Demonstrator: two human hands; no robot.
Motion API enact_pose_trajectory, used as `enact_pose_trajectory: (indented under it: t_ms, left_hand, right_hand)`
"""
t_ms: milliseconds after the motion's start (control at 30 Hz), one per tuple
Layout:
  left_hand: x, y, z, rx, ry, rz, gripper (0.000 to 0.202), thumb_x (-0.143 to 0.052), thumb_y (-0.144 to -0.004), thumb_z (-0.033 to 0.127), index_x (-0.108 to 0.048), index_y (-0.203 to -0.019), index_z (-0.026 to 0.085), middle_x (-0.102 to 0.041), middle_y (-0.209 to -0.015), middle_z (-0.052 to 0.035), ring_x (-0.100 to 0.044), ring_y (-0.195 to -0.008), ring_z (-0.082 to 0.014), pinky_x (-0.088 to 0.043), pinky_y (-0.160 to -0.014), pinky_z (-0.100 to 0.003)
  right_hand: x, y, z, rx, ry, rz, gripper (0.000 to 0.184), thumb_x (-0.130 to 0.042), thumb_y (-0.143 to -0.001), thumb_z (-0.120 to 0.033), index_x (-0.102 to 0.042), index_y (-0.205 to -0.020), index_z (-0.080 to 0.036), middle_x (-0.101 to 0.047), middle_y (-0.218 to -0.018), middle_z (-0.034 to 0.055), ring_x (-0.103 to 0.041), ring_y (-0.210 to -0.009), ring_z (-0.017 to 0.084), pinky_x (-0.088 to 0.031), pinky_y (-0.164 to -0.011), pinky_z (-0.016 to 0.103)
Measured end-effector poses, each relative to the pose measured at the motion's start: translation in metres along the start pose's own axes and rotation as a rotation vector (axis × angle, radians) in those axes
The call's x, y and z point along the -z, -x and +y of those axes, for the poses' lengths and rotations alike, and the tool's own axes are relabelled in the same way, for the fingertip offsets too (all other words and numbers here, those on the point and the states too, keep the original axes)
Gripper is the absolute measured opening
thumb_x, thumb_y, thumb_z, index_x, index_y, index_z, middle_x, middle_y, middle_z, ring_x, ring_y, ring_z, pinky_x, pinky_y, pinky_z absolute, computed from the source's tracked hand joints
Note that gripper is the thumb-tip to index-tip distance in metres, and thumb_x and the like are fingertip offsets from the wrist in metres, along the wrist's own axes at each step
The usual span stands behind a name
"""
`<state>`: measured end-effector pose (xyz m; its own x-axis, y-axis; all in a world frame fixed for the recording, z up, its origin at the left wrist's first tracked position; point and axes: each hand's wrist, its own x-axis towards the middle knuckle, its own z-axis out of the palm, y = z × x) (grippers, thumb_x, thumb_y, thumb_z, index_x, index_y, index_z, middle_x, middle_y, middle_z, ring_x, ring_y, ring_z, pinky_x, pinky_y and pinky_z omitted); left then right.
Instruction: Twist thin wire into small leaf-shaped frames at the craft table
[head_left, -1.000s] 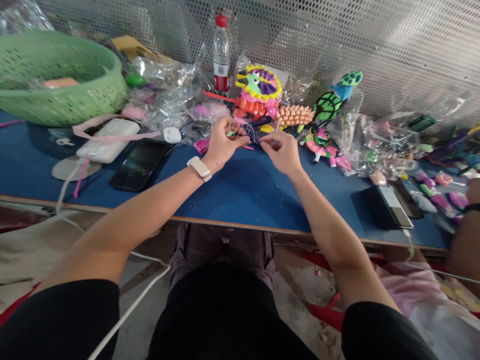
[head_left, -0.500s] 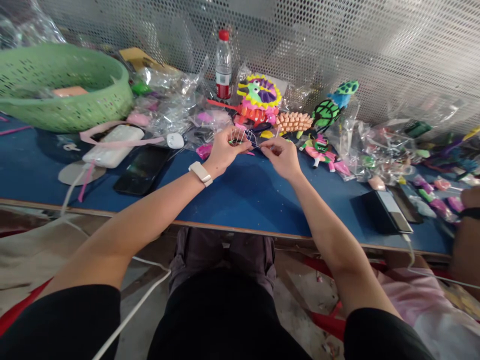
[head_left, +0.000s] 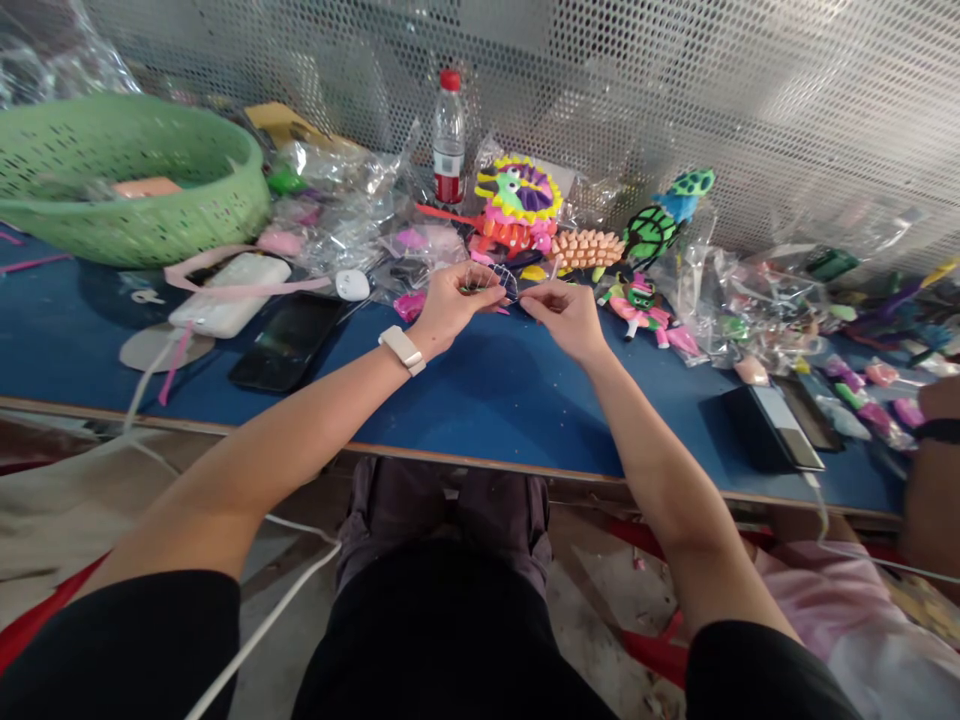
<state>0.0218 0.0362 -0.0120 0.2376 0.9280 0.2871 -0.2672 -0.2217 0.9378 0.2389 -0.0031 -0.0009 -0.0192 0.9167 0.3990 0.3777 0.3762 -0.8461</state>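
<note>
Thin, pale wire-like strands (head_left: 506, 280), bent into a small loop or cage, show between my two hands above the blue table. My left hand (head_left: 452, 308), with a light band on its wrist, pinches them between thumb and fingers. Thumb and index finger of my right hand (head_left: 568, 315) are pressed together at the strands' right end; the exact grip is too small to make out. Just behind my hands stand a colourful clay figure (head_left: 517, 205) with a yellow frilled edge and a peach spiky clay piece (head_left: 587, 247).
A green basket (head_left: 225, 210), power bank (head_left: 232, 290) and phone (head_left: 289, 340) lie left. Behind are a red-capped bottle (head_left: 448, 140) and perforated metal wall (head_left: 600, 80). Rightward are clay figures, plastic bags (head_left: 750, 300), a dark box-like device (head_left: 772, 430) and another person's arm (head_left: 934, 450).
The strands have shifted in my left fingers; fewer stand out above that hand now. Both hands stay in nearly the same place. The view has tilted very slightly.
</note>
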Motion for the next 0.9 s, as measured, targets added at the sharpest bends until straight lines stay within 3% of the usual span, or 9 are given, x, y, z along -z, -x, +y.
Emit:
enact_pose_trajectory:
  t_ms: [167, 433, 700, 900]
  left_hand:
    - [-0.002, 0.001, 0.003, 0.044, 0.041, -0.016, 0.035, -0.107, -0.081, 0.032, -0.076, -0.093, 0.019, -0.082, -0.092, -0.0048, -0.089, -0.095, -0.0289, -0.078, -0.096, -0.050]
    - [-0.002, 0.000, 0.005, 0.015, 0.038, 0.037, 0.036, -0.106, -0.085, 0.036, -0.075, -0.095, 0.020, -0.081, -0.095, -0.0049, -0.091, -0.105, -0.0329, -0.077, -0.095, -0.048]
    - [0.001, -0.001, 0.004, 0.063, 0.118, -0.026, 0.053, -0.113, -0.074, 0.051, -0.073, -0.094, 0.022, -0.082, -0.093, -0.0043, -0.090, -0.109, -0.0340, -0.076, -0.094, -0.045]
    - [0.001, -0.001, 0.005, 0.075, 0.155, -0.079, 0.061, -0.115, -0.068, 0.055, -0.069, -0.089, 0.022, -0.077, -0.087, 0.0009, -0.091, -0.104, -0.0297, -0.076, -0.085, -0.034]
  right_hand:
    - [-0.002, 0.004, -0.006, 0.012, 0.075, 0.075, 0.020, -0.092, -0.090, -0.045, -0.086, -0.091, -0.025, -0.080, -0.078, 0.0016, -0.069, -0.071, 0.018, -0.057, -0.070, 0.034]
    - [0.004, 0.003, -0.006, 0.106, 0.120, 0.121, 0.022, -0.086, -0.094, -0.047, -0.084, -0.089, -0.026, -0.081, -0.085, 0.0026, -0.069, -0.074, 0.019, -0.058, -0.074, 0.037]
    - [0.006, -0.004, 0.005, -0.164, -0.197, 0.014, 0.038, -0.095, -0.083, -0.062, -0.080, -0.085, -0.027, -0.063, -0.065, -0.0034, -0.057, -0.060, 0.015, -0.046, -0.056, 0.031]
    - [0.008, -0.005, 0.005, -0.249, -0.294, -0.056, 0.045, -0.098, -0.086, -0.065, -0.074, -0.083, -0.027, -0.063, -0.069, -0.0029, -0.062, -0.064, 0.015, -0.051, -0.058, 0.029]
